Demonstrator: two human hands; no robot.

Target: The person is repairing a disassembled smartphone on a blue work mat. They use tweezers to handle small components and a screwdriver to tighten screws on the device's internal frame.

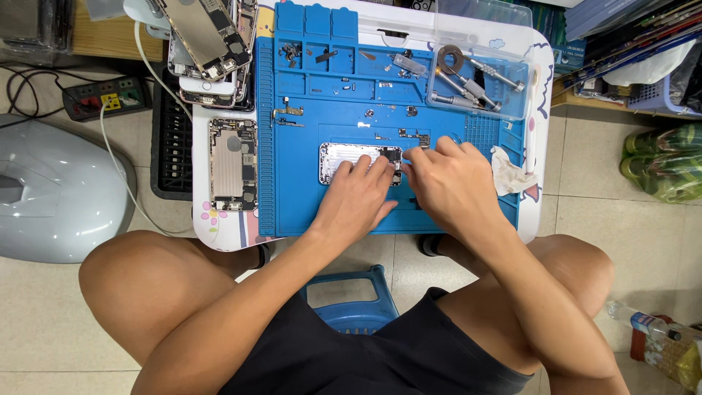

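The person's left hand (358, 194) lies flat on an opened phone housing (344, 159), fingers spread narrow and pressing its right half; the housing sits on a blue repair mat (307, 197), its bare metal stretching left of those fingertips. The right hand (447, 184) rests just beside it, fingertips bunched at the housing's right end; whether they pinch anything cannot be told. A crumpled wipe (506, 170) lies right of the right hand. Small screws and brackets (289, 117) sit beyond the fingers.
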